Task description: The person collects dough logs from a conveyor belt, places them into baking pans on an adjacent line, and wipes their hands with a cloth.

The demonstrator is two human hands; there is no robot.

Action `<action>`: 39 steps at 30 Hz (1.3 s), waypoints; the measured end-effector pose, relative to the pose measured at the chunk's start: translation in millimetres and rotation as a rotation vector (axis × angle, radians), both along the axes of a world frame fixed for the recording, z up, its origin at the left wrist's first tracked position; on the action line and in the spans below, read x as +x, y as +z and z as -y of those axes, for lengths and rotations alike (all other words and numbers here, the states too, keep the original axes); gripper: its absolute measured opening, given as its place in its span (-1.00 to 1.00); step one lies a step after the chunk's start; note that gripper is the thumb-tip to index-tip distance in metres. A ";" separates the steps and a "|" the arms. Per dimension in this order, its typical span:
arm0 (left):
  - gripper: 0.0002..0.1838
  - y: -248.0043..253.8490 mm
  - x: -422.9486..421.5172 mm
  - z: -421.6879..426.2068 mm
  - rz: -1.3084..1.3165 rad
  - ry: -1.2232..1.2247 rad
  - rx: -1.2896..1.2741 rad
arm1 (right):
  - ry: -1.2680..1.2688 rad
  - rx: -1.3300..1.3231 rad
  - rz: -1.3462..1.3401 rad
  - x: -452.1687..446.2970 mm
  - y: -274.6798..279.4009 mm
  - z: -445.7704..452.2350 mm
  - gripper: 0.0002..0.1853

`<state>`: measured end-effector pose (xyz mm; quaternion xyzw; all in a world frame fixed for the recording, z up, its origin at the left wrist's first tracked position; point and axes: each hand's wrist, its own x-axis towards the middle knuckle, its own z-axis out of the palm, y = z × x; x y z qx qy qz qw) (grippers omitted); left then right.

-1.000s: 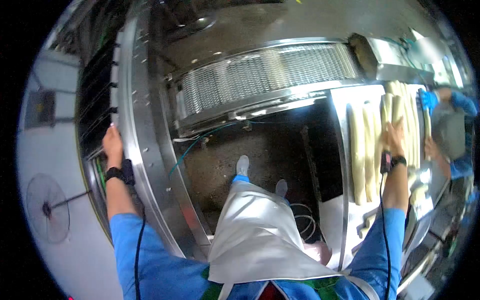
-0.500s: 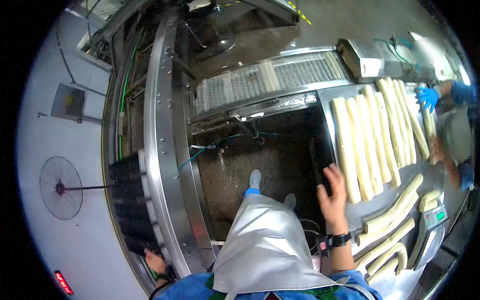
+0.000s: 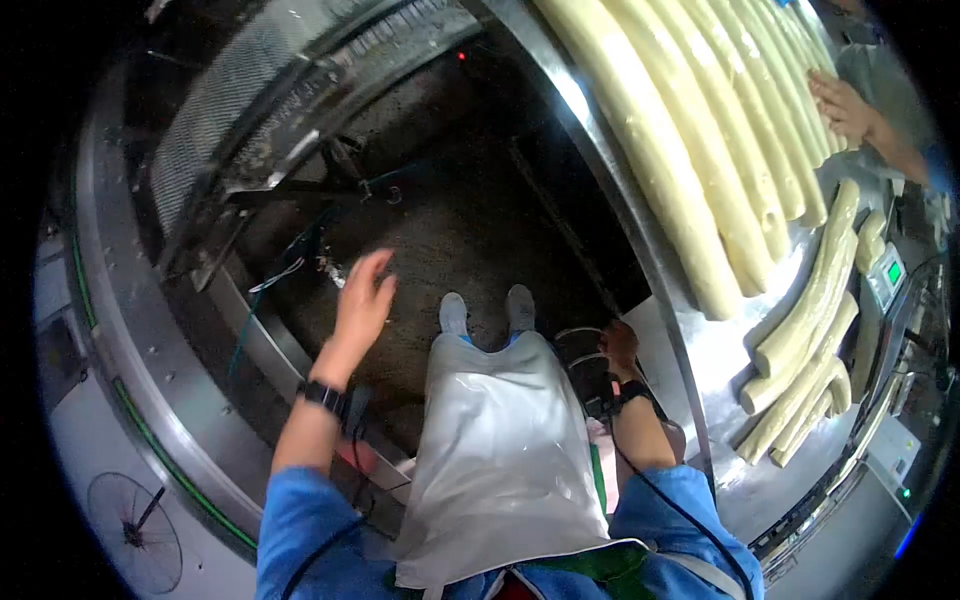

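Note:
My left hand (image 3: 365, 300) is held out over the dark floor with its fingers apart and nothing in it. My right hand (image 3: 620, 348) is low beside the near side of the metal table (image 3: 730, 350), close to thin pale hoops (image 3: 578, 333). Shadow hides its fingers, so I cannot tell whether it grips anything. Long pale yellow dough rolls (image 3: 650, 150) lie side by side on the table, beyond my right hand. Shorter, partly bent dough pieces (image 3: 810, 290) lie nearer on the same surface.
Across the table a co-worker's bare hand (image 3: 845, 108) touches the farther rolls. A scale with a green display (image 3: 890, 270) stands at the right. On the left are a mesh conveyor (image 3: 215, 130) and a curved steel frame (image 3: 150, 350); a wire-guarded fan (image 3: 135, 530) is at lower left.
My view has swung right and closer to the dough table. My left hand has left the dark slatted conveyor and is over the floor. My right hand has dropped beside the table.

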<state>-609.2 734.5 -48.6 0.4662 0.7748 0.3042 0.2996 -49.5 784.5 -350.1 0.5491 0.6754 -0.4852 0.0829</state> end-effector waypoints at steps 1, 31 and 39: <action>-0.61 -16.7 4.2 -37.0 -0.061 -0.137 -0.134 | -0.092 0.100 0.058 -4.9 0.0 -3.7 -0.88; -0.57 -139.8 49.2 -242.9 -0.389 -0.480 -0.258 | -1.193 0.212 -0.154 33.3 99.1 -28.5 -0.93; -0.86 60.5 12.2 -34.8 -0.220 -0.308 -0.713 | 0.365 0.681 0.520 117.7 194.4 108.4 -0.73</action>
